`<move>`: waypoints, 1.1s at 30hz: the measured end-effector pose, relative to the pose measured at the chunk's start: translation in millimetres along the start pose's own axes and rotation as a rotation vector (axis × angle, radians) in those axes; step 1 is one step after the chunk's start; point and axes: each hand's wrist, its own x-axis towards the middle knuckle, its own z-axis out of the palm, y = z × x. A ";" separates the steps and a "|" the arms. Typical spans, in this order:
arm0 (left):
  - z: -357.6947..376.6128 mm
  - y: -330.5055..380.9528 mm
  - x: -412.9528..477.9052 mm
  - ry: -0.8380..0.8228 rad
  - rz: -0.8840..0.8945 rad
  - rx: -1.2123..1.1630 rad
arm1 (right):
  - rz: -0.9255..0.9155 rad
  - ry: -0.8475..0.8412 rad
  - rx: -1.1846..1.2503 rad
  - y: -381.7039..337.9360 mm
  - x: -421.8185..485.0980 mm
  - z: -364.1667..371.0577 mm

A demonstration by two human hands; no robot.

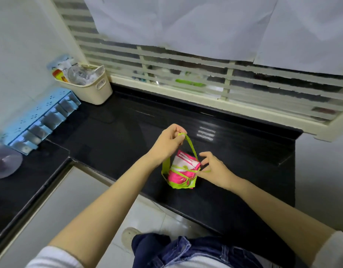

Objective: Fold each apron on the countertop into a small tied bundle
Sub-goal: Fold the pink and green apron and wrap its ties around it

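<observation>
the black countertop [112, 132] carries my folded pink apron [181, 171] near its front edge; my left hand [168, 141] pinches the green loop [192, 146] taut above it, steadying the bundle while my right hand [215, 169] pinches the thin tie [202, 171], ready to cinch

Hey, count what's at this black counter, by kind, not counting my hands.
Apron bundle: 1
Cream basket: 1
Blue rack: 1
Round translucent piece: 1
Total: 4
</observation>
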 end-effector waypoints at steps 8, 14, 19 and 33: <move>-76.2 34.9 4.5 0.013 0.184 0.228 | -0.329 0.055 -0.156 -143.4 60.0 -15.1; -204.7 46.8 -9.8 0.322 0.253 0.362 | -0.346 -0.034 0.044 -223.0 99.5 -3.7; -309.9 22.7 -36.8 0.404 0.141 0.473 | -0.422 -0.281 0.036 -307.8 113.6 10.0; -496.1 32.4 -88.5 0.463 0.106 1.250 | -0.500 -0.534 -0.090 -551.4 127.4 124.7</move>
